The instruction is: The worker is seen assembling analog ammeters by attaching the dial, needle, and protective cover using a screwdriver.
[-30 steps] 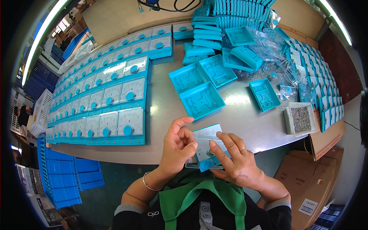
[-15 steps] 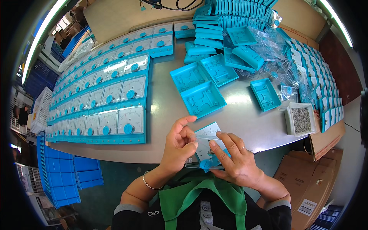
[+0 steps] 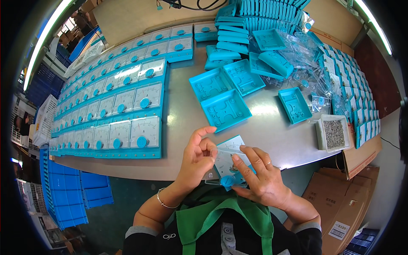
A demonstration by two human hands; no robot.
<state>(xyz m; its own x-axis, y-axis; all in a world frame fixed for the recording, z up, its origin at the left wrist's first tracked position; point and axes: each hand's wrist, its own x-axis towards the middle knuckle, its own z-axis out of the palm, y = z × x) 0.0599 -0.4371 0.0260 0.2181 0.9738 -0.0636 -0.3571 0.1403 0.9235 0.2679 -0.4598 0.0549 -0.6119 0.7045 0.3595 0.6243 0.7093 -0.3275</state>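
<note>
Close to my body at the table's front edge I hold a panel meter (image 3: 236, 141) with a white dial face and teal edges. A clear plastic cover (image 3: 222, 158) with a round blue knob lies tilted across the dial. My left hand (image 3: 196, 159) is closed at the cover's left edge, thumb and fingers pinching it. My right hand (image 3: 264, 180) grips the meter from the right, fingertips on the dial side and thumb below, near the knob. Part of the meter is hidden behind the cover and my fingers.
Rows of finished-looking meters (image 3: 144, 97) fill the left. Teal open cases (image 3: 225, 109) lie ahead, one case (image 3: 294, 105) farther right. Clear covers (image 3: 301, 55) are heaped behind it. A white tub (image 3: 333, 132) of small metal screws stands right, before stacked dial units (image 3: 361, 97).
The cover's knob end has shifted very slightly left over the meter. Both hands keep nearly the same grip and position.
</note>
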